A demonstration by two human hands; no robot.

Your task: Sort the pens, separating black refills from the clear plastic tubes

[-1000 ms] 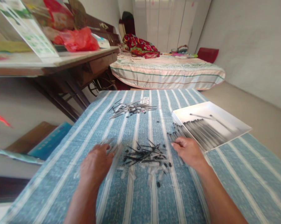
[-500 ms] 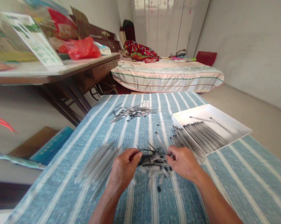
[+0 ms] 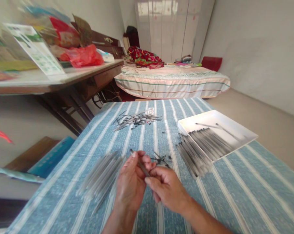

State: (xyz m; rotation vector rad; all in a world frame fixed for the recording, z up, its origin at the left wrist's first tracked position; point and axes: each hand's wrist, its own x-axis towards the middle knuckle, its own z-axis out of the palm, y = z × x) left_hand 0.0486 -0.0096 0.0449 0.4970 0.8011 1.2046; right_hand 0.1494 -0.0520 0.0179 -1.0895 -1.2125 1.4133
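A slim dark pen [image 3: 143,169] slants between my two hands above the cloth. My left hand [image 3: 131,182] is closed round its upper part, palm turned up, and a dark tip shows past the thumb. At its lower end, my right hand [image 3: 170,188] pinches it between thumb and fingers. Just behind the hands lies a small heap of black refills and caps [image 3: 163,160], partly hidden by them. Left of my left hand is a bundle of clear pen barrels [image 3: 100,182]. Dark-ended pens [image 3: 192,154] lie in a row to the right.
A shallow white box [image 3: 234,128] at the right holds more pens [image 3: 210,141]. Farther back is a pile of thin refills and small black parts [image 3: 138,120]. A striped blue cloth [image 3: 83,143] covers the table. A side table [image 3: 76,73] stands left, a bed [image 3: 173,81] beyond.
My hands have come together from either side of the near heap. The pen, earlier upright in my right hand, now lies slanted between both hands. The view has shifted slightly.
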